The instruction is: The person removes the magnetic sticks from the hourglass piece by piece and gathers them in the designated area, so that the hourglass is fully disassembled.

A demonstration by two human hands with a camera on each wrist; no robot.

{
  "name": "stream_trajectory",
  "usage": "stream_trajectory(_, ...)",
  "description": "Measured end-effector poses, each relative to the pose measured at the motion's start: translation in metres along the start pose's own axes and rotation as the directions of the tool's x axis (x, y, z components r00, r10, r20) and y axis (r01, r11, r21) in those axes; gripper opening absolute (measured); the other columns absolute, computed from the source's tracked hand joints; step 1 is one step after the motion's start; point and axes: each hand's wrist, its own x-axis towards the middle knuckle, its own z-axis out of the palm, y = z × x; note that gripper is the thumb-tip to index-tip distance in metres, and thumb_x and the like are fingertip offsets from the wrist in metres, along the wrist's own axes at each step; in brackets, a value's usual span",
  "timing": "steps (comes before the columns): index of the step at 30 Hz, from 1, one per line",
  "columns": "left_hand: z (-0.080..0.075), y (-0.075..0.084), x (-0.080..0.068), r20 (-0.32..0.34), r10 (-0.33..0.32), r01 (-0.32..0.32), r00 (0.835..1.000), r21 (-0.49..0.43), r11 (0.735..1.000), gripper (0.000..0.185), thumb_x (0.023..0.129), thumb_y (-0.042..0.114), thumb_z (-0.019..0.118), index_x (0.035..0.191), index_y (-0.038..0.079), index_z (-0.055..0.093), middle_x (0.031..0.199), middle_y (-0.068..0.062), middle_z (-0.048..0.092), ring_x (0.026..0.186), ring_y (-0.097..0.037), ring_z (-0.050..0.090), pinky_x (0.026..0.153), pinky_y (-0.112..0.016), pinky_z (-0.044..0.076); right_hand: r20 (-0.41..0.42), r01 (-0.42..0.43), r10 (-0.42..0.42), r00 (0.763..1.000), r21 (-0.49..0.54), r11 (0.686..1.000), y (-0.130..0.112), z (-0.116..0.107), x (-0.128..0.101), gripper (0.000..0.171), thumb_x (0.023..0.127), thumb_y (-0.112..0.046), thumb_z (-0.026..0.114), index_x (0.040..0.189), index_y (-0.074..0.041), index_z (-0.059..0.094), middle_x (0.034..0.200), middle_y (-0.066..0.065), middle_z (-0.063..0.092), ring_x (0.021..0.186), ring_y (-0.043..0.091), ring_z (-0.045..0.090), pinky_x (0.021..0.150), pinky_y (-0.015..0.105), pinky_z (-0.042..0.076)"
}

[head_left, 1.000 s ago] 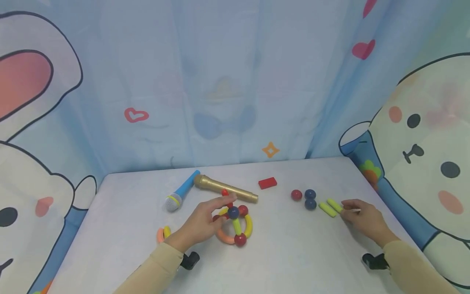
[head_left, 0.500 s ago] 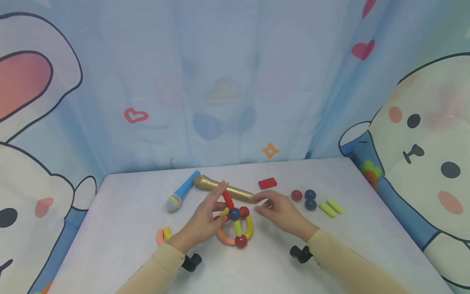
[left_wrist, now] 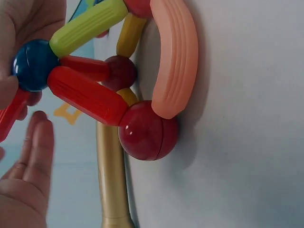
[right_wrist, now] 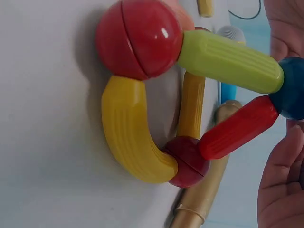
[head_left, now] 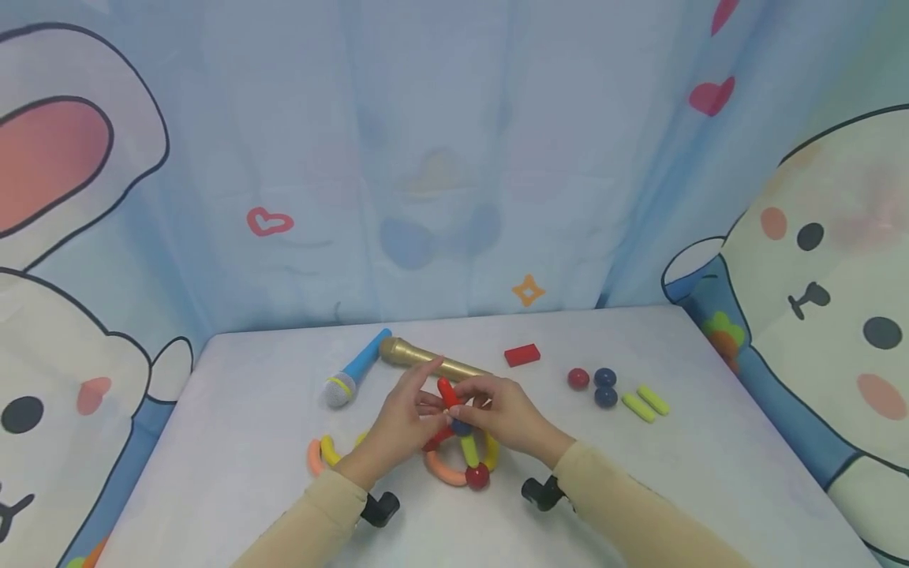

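The tabletop [head_left: 234, 473] shows whole only in the head view, with bare room along its left side and front right. On it near the middle stands the rod-and-ball toy [head_left: 461, 454], a ring of curved rods and red balls with straight rods rising to a blue ball [head_left: 461, 427]. The gold microphone [head_left: 433, 363] lies just behind it, the blue microphone [head_left: 355, 371] to the left. The left hand [head_left: 401, 426] and right hand [head_left: 507, 418] meet at the top, fingers pinching about the upright red rod [head_left: 447, 392]. The wrist views show the ring's underside resting on the surface. Well right lie three loose balls [head_left: 596, 385], two green rods [head_left: 645, 402] and a red block [head_left: 521, 355]
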Motion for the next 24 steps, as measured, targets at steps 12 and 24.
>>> stream_trajectory(12, 0.011, -0.013, -0.006, 0.108, -0.153, 0.145, 0.982, 0.079, 0.986, 0.037, 0.089, 0.035, 0.075, 0.118, 0.014, 0.069, 0.111, 0.006, 0.070, 0.105, -0.018, 0.065, 0.091, -0.040, 0.053, 0.012, -0.062, 0.061, 0.998, 0.147, 0.987, 0.009, 0.003, -0.003, 0.023, 0.092, -0.022, 0.074, 0.112, -0.014, 0.066, 0.101, 0.000, 0.066, 0.094, 0.021, 0.062, 0.079, 0.032, 0.056)
stream_trajectory(24, 0.012, -0.014, -0.005, 0.098, -0.160, 0.159, 0.982, 0.021, 0.987, 0.034, 0.091, 0.029, 0.075, 0.121, 0.015, 0.067, 0.117, 0.005, 0.068, 0.114, -0.021, 0.063, 0.095, -0.041, 0.052, 0.031, -0.100, 0.096, 0.995, 0.359, 0.928, 0.016, 0.004, -0.011, 0.043, 0.094, -0.028, 0.072, 0.130, -0.010, 0.058, 0.119, 0.005, 0.065, 0.108, 0.023, 0.065, 0.091, 0.034, 0.054)
